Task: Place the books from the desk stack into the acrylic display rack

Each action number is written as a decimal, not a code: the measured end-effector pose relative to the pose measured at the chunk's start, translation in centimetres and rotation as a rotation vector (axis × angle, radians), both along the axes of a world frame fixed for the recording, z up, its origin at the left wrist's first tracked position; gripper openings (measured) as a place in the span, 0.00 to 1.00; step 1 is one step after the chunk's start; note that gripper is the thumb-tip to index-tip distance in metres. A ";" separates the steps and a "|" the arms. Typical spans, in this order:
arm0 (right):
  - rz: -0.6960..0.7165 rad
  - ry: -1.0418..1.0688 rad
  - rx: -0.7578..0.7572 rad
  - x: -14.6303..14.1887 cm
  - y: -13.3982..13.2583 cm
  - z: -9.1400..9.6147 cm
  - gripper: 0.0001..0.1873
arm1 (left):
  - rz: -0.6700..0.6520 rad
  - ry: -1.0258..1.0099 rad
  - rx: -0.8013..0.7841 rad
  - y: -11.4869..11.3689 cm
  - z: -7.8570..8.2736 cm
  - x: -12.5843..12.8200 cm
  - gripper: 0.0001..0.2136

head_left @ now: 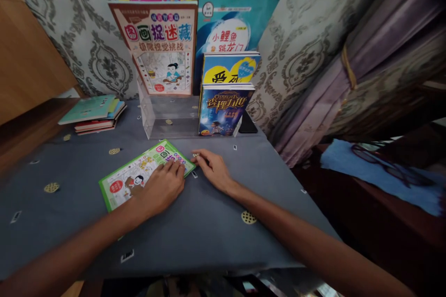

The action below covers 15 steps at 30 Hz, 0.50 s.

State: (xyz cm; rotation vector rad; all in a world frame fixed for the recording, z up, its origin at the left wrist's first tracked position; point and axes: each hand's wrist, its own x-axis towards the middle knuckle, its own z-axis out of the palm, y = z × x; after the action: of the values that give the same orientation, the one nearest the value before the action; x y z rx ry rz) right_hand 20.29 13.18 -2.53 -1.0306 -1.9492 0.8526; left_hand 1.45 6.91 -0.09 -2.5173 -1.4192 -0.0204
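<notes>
A green-bordered picture book [120, 184] lies flat and slanted on the cloth-covered table, its cover facing up. My left hand [165, 188] rests on that cover, palm down, with fingers stretched over the title end. Close by the book's right corner is my right hand [214, 169], fingers reaching left and slightly bent, thumb apart from them. Its fingertips are at the corner; whether they touch it I cannot tell. Behind both hands stands a clear tiered book rack [172, 125], with a brown-bordered book [165, 72] on its left and a dark blue book [223, 113] at its lower right.
Higher on the rack are a teal book [240, 18], a yellow-and-blue book [230, 67] and more books. Several stacked books [92, 109] lie at the left. A dark phone [248, 124] sits behind the rack's right end. Glasses [390, 162] rest on blue cloth [343, 160] beyond the table.
</notes>
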 end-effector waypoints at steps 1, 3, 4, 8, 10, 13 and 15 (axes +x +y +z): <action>0.016 0.018 -0.012 0.0 -0.2 0.0 0.17 | -0.014 0.012 -0.004 -0.2 0.0 -0.2 0.15; 0.037 0.045 -0.023 0.1 -0.5 0.0 0.17 | -0.033 0.004 -0.007 -0.4 0.1 -0.5 0.14; 0.040 0.052 -0.019 0.1 -0.7 0.0 0.17 | -0.036 -0.012 -0.006 -0.4 0.2 -0.6 0.13; 0.041 0.080 0.008 0.0 -0.7 0.0 0.16 | -0.002 -0.075 -0.027 -0.6 1.0 -0.8 0.11; 0.045 0.113 -0.001 0.0 -0.6 0.0 0.16 | 0.019 -0.092 -0.045 -0.6 1.4 -0.9 0.11; 0.056 0.156 -0.009 0.1 -0.6 0.1 0.15 | 0.027 -0.113 -0.044 -0.6 1.6 -0.9 0.12; 0.055 0.165 -0.002 0.1 -0.6 0.1 0.15 | 0.024 -0.131 -0.036 -0.5 1.5 -0.9 0.13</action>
State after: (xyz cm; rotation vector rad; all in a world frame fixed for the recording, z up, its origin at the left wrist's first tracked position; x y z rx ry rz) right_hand 20.40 12.60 -2.47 -0.8820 -1.8449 0.9402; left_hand 0.54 6.38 1.45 -2.5695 -1.5116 -0.1601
